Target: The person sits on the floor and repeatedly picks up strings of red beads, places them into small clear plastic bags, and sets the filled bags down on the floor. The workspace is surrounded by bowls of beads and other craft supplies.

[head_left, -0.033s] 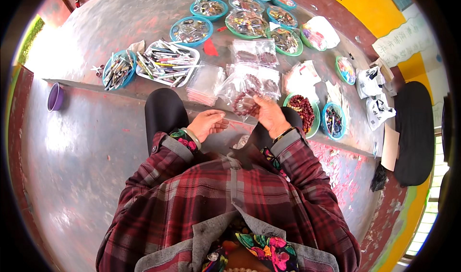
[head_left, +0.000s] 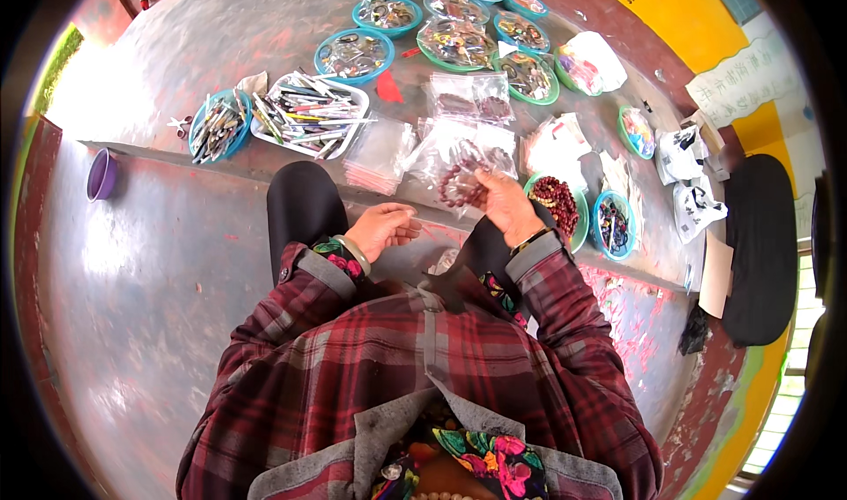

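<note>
A purple cup [head_left: 101,175] stands alone at the far left on the lower step. On the raised ledge, a blue bowl [head_left: 218,126] holds pens and thin tools, and just beside it a white tray [head_left: 311,115] is piled with pens and sticks. The left hand [head_left: 381,229] hovers above the knee, fingers loosely curled with nothing visibly in them. The right hand [head_left: 505,205] pinches a clear bag [head_left: 463,180] of dark red beads, lifted above the ledge edge. Right of it, a green bowl [head_left: 558,202] holds red-brown bead strings, and a blue bowl [head_left: 612,225] holds small dark pieces.
</note>
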A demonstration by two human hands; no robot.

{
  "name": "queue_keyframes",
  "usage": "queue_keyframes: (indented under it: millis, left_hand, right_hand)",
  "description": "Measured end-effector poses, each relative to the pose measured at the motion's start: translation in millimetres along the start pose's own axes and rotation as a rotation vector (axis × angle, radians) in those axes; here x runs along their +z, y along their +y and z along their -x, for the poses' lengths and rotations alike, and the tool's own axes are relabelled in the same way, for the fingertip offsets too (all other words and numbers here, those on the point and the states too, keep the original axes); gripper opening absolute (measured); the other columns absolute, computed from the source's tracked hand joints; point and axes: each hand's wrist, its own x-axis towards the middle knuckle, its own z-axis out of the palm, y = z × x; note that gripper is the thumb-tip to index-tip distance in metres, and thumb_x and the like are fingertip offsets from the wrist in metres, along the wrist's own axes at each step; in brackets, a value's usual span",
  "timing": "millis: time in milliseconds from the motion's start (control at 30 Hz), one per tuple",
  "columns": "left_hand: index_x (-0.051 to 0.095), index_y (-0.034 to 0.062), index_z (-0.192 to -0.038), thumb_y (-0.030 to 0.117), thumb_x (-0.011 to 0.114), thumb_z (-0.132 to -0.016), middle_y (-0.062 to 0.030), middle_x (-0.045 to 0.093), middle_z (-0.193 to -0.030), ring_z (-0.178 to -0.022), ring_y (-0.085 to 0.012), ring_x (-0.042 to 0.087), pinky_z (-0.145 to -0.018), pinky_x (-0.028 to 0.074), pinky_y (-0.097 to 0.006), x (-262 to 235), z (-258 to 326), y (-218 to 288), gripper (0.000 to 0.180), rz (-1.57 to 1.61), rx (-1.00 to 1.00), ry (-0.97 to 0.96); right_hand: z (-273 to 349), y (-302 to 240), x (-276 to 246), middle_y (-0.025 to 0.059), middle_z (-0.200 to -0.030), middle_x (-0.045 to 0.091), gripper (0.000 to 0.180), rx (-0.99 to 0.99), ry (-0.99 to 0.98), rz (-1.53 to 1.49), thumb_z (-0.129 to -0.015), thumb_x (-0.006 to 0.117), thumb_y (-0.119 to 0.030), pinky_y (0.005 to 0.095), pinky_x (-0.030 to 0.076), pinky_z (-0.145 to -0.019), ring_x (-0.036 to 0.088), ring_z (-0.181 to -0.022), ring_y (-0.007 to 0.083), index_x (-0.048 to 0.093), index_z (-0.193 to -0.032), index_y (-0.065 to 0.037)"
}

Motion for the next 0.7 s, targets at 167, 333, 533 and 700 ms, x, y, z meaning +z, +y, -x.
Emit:
queue_keyframes:
  millis: [167, 333, 533, 700]
  left_hand:
    - [0.056, 0.0028, -0.105, 0.023, 0.055, -0.09, -0.0088, 0.063, -0.095, -0.084, -0.0153, 0.06, -0.071, 0.048, -0.026, 1.4, -1.2, 1.4, 0.025, -0.019, -0.01, 0.003]
    - [0.056, 0.002, -0.106, 0.021, 0.053, -0.09, -0.0085, 0.062, -0.096, -0.084, -0.0148, 0.06, -0.072, 0.048, -0.027, 3.6, -3.6, 5.5, 0.025, -0.061, -0.034, 0.028]
    - [0.055, 0.0019, -0.108, 0.022, 0.051, -0.09, -0.0078, 0.062, -0.097, -0.084, -0.0148, 0.06, -0.073, 0.047, -0.027, 1.1, -10.2, 3.6, 0.027, -0.124, -0.043, 0.024]
    - [0.056, 0.002, -0.109, 0.023, 0.051, -0.09, -0.0079, 0.062, -0.096, -0.084, -0.0144, 0.06, -0.073, 0.047, -0.027, 5.3, -7.2, 9.5, 0.029, -0.175, -0.07, 0.036]
  right_hand:
    - [-38.1, -38.3, -40.9, 0.0117, -0.099, 0.064, 0.024, -0.013, 0.19, 0.07, -0.091, 0.05, -0.018, 0.0347, 0.052, -0.074, 0.063, -0.085, 0.0218, 0.052, -0.11, -0.004]
    - [-86.4, -63.2, -43.4, 0.0116, -0.099, 0.063, 0.023, -0.101, 0.164, -0.128, -0.09, 0.051, -0.019, 0.0365, 0.05, -0.077, 0.06, -0.085, 0.0218, 0.053, -0.109, -0.005]
    - [-157.6, -9.0, -55.5, 0.0112, -0.095, 0.059, 0.017, -0.132, 0.351, -0.417, -0.091, 0.047, -0.018, 0.0445, 0.047, -0.079, 0.058, -0.087, 0.027, 0.051, -0.102, -0.005]
    - [-179.7, 43.6, -79.1, 0.0127, -0.1, 0.055, 0.017, 0.051, 0.614, -0.372, -0.092, 0.044, -0.017, 0.0484, 0.046, -0.082, 0.055, -0.091, 0.0285, 0.048, -0.103, -0.004]
